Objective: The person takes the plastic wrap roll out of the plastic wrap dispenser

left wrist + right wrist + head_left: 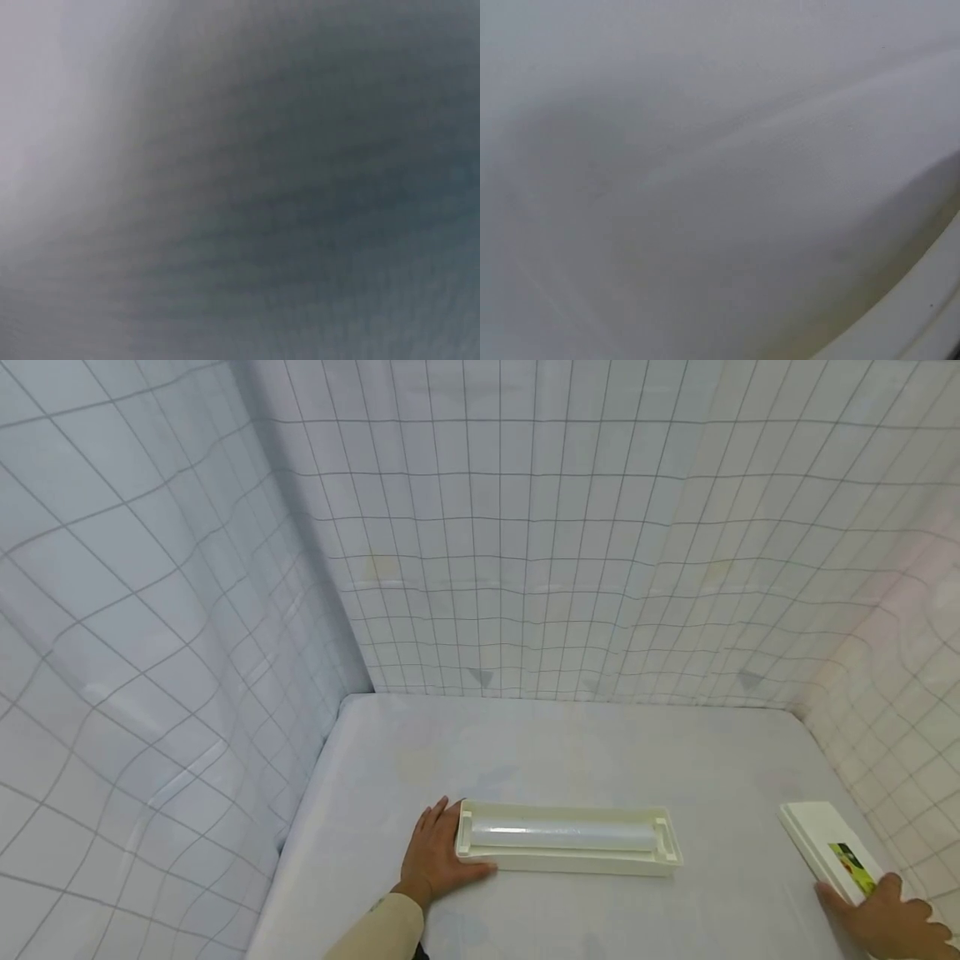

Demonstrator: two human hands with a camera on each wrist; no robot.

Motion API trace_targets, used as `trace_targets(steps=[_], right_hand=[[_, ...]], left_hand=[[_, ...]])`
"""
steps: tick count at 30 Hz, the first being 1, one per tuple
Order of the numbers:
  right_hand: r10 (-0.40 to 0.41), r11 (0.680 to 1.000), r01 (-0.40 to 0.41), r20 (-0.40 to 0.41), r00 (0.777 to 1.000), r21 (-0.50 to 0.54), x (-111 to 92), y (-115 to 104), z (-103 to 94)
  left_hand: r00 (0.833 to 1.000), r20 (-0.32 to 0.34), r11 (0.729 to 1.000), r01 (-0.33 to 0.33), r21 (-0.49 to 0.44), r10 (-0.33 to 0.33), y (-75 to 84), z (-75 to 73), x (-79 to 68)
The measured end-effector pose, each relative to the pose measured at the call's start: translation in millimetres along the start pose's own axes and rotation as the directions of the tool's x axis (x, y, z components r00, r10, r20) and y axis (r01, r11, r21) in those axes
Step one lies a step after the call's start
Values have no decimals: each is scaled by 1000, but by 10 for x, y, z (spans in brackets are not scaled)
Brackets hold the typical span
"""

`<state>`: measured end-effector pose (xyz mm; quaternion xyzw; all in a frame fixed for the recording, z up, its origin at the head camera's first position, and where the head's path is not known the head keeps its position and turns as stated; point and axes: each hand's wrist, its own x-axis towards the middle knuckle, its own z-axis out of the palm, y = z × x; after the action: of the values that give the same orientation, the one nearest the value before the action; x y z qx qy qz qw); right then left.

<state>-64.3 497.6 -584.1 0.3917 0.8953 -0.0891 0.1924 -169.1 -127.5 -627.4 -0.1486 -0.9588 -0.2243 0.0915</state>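
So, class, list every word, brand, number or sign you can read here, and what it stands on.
No text is readable.
Label on the white lid: too small and blurred to read.
Greenish mark on the left sleeve: too small to identify.
Open box and the roll inside: no lettering visible.

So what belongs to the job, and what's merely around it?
Likely the job:
long cream plastic box, gripped by left hand
shiny translucent roll inside
flat white labelled panel, gripped by right hand

Around it:
white-covered table
white gridded sheeting
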Motion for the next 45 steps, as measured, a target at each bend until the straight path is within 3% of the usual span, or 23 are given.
trace_targets(steps=[6, 16, 28, 34, 45], right_hand=[[18, 999, -18, 1, 1000, 36, -20, 54, 79], [-6, 995, 4, 23, 1000, 95, -14, -4, 51], [-2, 996, -1, 31, 1000, 86, -48, -22, 0], [0, 998, -1, 14, 1000, 60, -23, -50, -61], [-83, 995, 85, -52, 995, 47, -19, -120, -146]], left_hand=[[1000, -10, 1000, -15, -4, 15, 22, 19, -18], [999, -29, 1000, -30, 6, 31, -16, -7, 18], [1000, 4, 1000, 7, -11, -7, 10, -34, 15], [1000, 2, 1000, -4, -5, 4, 6, -24, 24], [1000, 11, 1000, 9, 0, -9, 1, -27, 11]])
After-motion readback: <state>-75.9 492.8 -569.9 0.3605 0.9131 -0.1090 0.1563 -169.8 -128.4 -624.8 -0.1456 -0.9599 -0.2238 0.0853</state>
